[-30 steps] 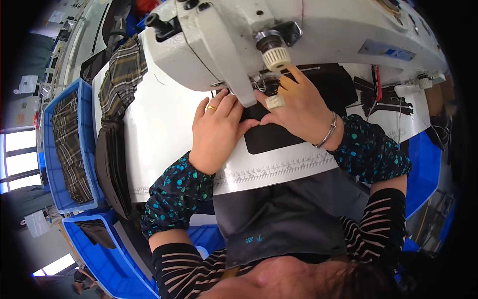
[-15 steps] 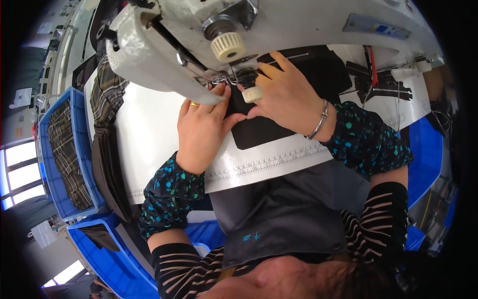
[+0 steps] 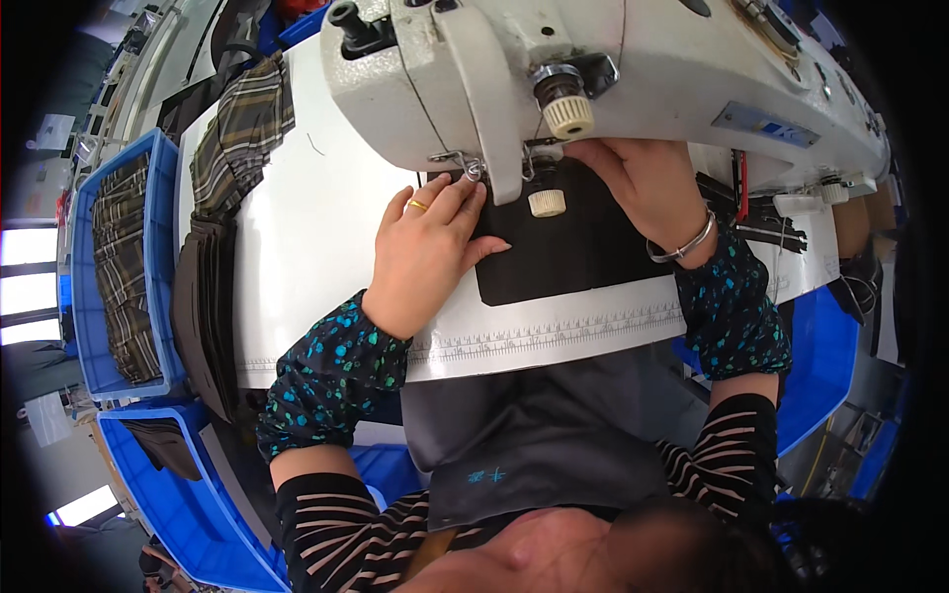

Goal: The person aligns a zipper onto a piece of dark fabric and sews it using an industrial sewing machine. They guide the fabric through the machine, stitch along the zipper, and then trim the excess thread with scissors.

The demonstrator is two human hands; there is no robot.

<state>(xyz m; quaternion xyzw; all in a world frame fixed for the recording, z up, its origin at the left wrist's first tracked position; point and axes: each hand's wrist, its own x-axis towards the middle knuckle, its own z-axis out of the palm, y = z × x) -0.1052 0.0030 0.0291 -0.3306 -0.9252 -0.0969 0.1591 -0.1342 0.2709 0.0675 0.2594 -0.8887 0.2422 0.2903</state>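
Black cloth (image 3: 573,247): lying flat on the white tabletop (image 3: 316,237), near its front edge, far end running under the machine head.
Machine (image 3: 613,69): white sewing machine spanning the back of the tabletop; needle area mostly hidden by the head, so no stitching is showing.
Left hand (image 3: 430,247): lying palm down, fingers spread and flat, pressing the cloth's left edge by the presser foot; gripping nothing.
Right hand (image 3: 643,183): resting on the cloth's far right part, fingertips tucked under the machine head; whether they are pinching the cloth, cannot tell.
Ruler strip (image 3: 554,326): running along the tabletop's front edge, just in front of the cloth.
Stock: plaid pieces (image 3: 242,133) at the back left corner, dark pieces (image 3: 203,316) hanging over the left edge, more plaid in the blue bin (image 3: 89,287) beside it.
Progress (judgement): cloth is sitting positioned at the needle, both hands guiding; seam looking early or under way. Remaining: most of this piece, plus the stacked pieces.
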